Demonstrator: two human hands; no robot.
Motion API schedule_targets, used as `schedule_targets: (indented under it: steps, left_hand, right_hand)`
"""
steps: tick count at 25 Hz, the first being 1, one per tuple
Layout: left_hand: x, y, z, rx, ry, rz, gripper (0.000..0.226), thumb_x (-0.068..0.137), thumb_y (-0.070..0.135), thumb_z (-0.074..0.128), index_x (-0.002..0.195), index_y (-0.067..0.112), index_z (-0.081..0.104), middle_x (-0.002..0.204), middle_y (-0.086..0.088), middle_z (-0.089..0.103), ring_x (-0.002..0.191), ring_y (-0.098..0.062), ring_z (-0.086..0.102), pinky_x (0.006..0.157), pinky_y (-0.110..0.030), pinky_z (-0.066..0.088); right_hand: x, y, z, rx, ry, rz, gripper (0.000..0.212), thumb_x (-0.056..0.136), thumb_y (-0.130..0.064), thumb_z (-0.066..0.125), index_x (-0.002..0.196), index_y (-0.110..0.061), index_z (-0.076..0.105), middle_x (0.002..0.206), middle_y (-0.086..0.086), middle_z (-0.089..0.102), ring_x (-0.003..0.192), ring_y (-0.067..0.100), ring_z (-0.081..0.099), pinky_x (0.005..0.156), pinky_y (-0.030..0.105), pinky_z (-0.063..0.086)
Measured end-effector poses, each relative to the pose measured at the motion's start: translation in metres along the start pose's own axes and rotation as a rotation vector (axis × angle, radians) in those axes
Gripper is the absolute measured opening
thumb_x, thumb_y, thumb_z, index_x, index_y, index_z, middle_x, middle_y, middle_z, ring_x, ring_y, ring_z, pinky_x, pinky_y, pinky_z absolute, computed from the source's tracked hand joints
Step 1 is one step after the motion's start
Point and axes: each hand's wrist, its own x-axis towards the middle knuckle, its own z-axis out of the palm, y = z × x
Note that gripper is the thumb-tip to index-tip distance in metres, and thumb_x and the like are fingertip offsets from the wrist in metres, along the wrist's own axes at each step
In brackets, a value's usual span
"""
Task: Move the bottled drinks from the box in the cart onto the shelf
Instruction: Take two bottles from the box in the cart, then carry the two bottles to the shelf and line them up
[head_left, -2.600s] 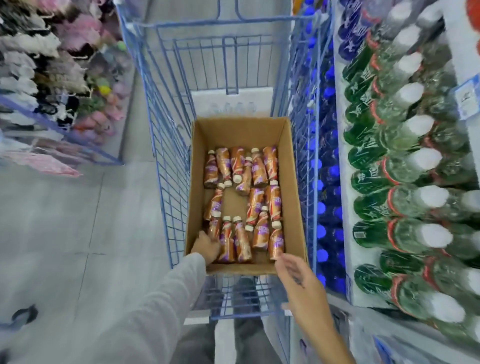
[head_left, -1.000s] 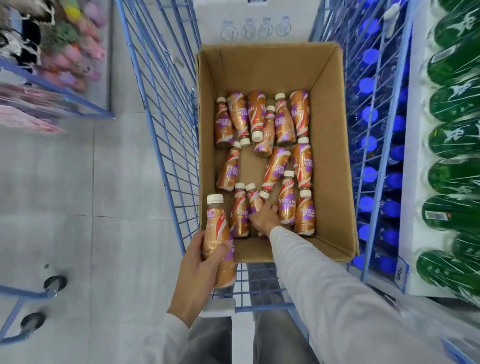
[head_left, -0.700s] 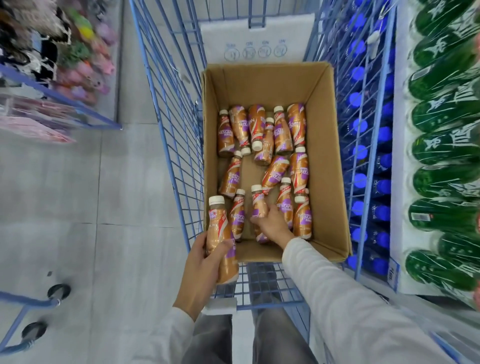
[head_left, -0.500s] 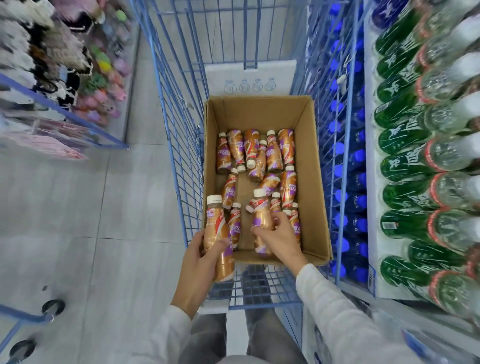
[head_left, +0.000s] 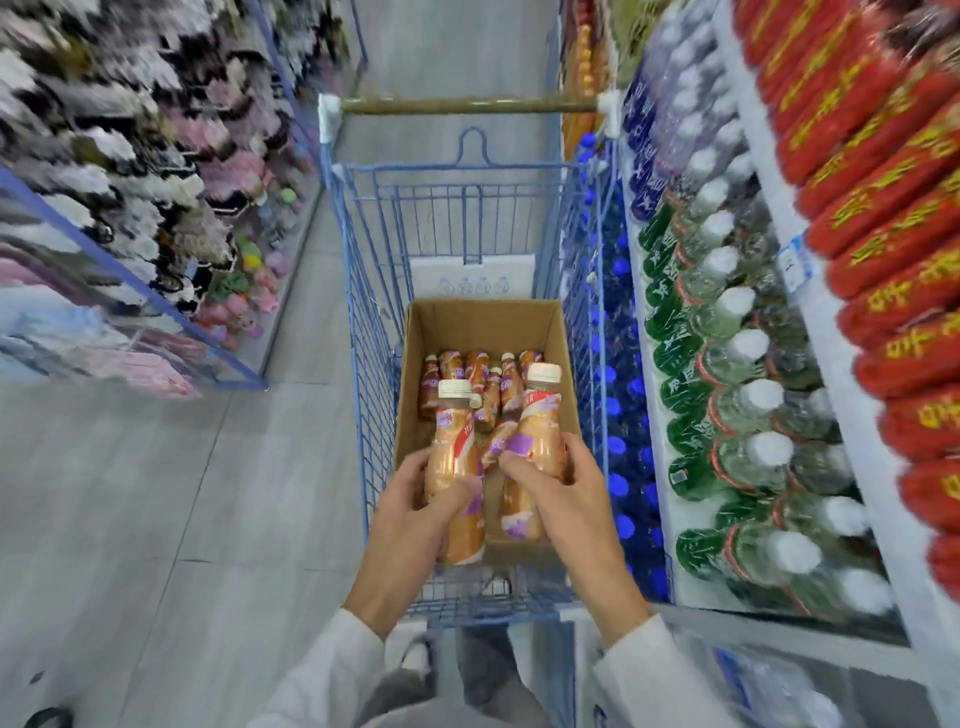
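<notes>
My left hand (head_left: 410, 512) grips an upright brown coffee bottle (head_left: 454, 447) with a white cap, held above the near end of the cardboard box (head_left: 415, 338). Beside it, my right hand (head_left: 558, 499) grips a second such bottle (head_left: 537, 426), also upright. Both bottles are lifted clear of the box. Several more bottles (head_left: 480, 384) lie flat in the box, which sits inside the blue wire cart (head_left: 363, 322). The shelf (head_left: 810, 322) runs along the right side.
The right shelf holds rows of green bottles (head_left: 727, 364), blue-capped bottles (head_left: 621, 395) lower down and red packs (head_left: 883, 208) above. Racks of soft goods (head_left: 130, 182) line the left. Grey floor (head_left: 156, 519) lies between the left racks and the cart.
My right hand has picked a bottle out of the box and raised it next to the one in my left hand. The view has tilted up toward the aisle and shelf.
</notes>
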Motion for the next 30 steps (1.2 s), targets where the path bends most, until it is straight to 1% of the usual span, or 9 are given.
schedule_targets:
  steps: [4, 8, 13, 16, 19, 22, 24, 28, 30]
  left_hand:
    - [-0.041, 0.02, 0.003, -0.002, -0.106, 0.113, 0.035, 0.087, 0.018, 0.074, 0.119, 0.025, 0.064, 0.106, 0.001, 0.076, 0.094, -0.02, 0.074, 0.073, -0.033, 0.063]
    - [-0.085, 0.02, -0.003, 0.035, -0.238, 0.205, 0.029, 0.089, 0.015, 0.072, 0.115, 0.027, 0.065, 0.099, 0.005, 0.077, 0.089, -0.018, 0.075, 0.07, -0.03, 0.062]
    - [-0.146, 0.003, 0.007, 0.137, -0.446, 0.254, 0.023, 0.089, 0.015, 0.073, 0.102, 0.034, 0.068, 0.098, -0.003, 0.075, 0.084, -0.017, 0.073, 0.074, -0.034, 0.062]
    - [-0.192, -0.015, 0.031, 0.221, -0.596, 0.269, 0.02, 0.088, 0.015, 0.073, 0.104, 0.026, 0.07, 0.094, -0.004, 0.075, 0.085, -0.02, 0.072, 0.076, -0.033, 0.059]
    - [-0.243, -0.03, 0.068, 0.27, -0.766, 0.294, 0.018, 0.088, 0.008, 0.072, 0.104, 0.014, 0.069, 0.082, -0.001, 0.074, 0.072, -0.009, 0.069, 0.063, -0.017, 0.053]
    - [-0.304, -0.05, 0.115, 0.299, -0.959, 0.3, 0.021, 0.087, 0.008, 0.073, 0.105, 0.016, 0.068, 0.083, 0.001, 0.073, 0.071, -0.007, 0.068, 0.06, -0.013, 0.051]
    - [-0.35, -0.063, 0.145, 0.306, -1.084, 0.307, 0.028, 0.08, 0.015, 0.081, 0.105, 0.017, 0.068, 0.087, 0.001, 0.074, 0.076, -0.01, 0.068, 0.064, -0.015, 0.051]
    - [-0.448, -0.093, 0.189, 0.286, -1.271, 0.312, 0.027, 0.078, 0.015, 0.079, 0.103, 0.016, 0.068, 0.081, 0.004, 0.074, 0.07, -0.006, 0.066, 0.062, -0.015, 0.051]
    - [-0.492, -0.105, 0.204, 0.269, -1.348, 0.307, 0.028, 0.076, 0.017, 0.075, 0.103, 0.019, 0.069, 0.084, 0.0, 0.075, 0.071, -0.008, 0.068, 0.061, -0.017, 0.053]
  right_hand:
    - [-0.06, -0.012, -0.005, 0.091, 0.069, -0.082, 0.05, 0.079, -0.039, 0.083, 0.122, -0.037, 0.059, 0.107, -0.007, 0.073, 0.09, 0.009, 0.074, 0.073, 0.029, 0.059]
    - [-0.127, 0.0, -0.006, 0.157, 0.2, -0.128, 0.046, 0.071, -0.047, 0.084, 0.112, -0.04, 0.062, 0.1, -0.008, 0.075, 0.09, 0.014, 0.074, 0.084, 0.044, 0.06]
    - [-0.229, 0.034, -0.017, 0.315, 0.36, -0.217, 0.036, 0.078, -0.03, 0.085, 0.106, -0.039, 0.063, 0.093, -0.009, 0.076, 0.086, 0.014, 0.075, 0.077, 0.035, 0.06]
    - [-0.292, 0.058, -0.041, 0.359, 0.546, -0.24, 0.033, 0.079, -0.026, 0.084, 0.106, -0.031, 0.064, 0.089, -0.006, 0.076, 0.08, 0.012, 0.074, 0.071, 0.029, 0.059]
    - [-0.351, 0.074, -0.076, 0.427, 0.745, -0.256, 0.034, 0.079, -0.031, 0.084, 0.105, -0.034, 0.064, 0.088, -0.006, 0.075, 0.078, 0.011, 0.073, 0.069, 0.035, 0.061]
    - [-0.417, 0.094, -0.118, 0.465, 0.917, -0.33, 0.031, 0.08, -0.028, 0.083, 0.105, -0.029, 0.064, 0.087, -0.007, 0.073, 0.074, 0.009, 0.068, 0.066, 0.022, 0.055]
    - [-0.463, 0.108, -0.146, 0.468, 1.026, -0.368, 0.029, 0.08, -0.025, 0.083, 0.102, -0.027, 0.064, 0.083, -0.004, 0.071, 0.071, 0.009, 0.065, 0.064, 0.02, 0.054]
    - [-0.555, 0.134, -0.196, 0.504, 1.185, -0.418, 0.028, 0.08, -0.024, 0.082, 0.1, -0.027, 0.063, 0.078, -0.002, 0.068, 0.064, 0.011, 0.062, 0.052, 0.028, 0.056]
    - [-0.596, 0.146, -0.217, 0.508, 1.238, -0.447, 0.025, 0.08, -0.028, 0.083, 0.096, -0.034, 0.064, 0.08, -0.002, 0.069, 0.068, 0.015, 0.065, 0.06, 0.039, 0.06]
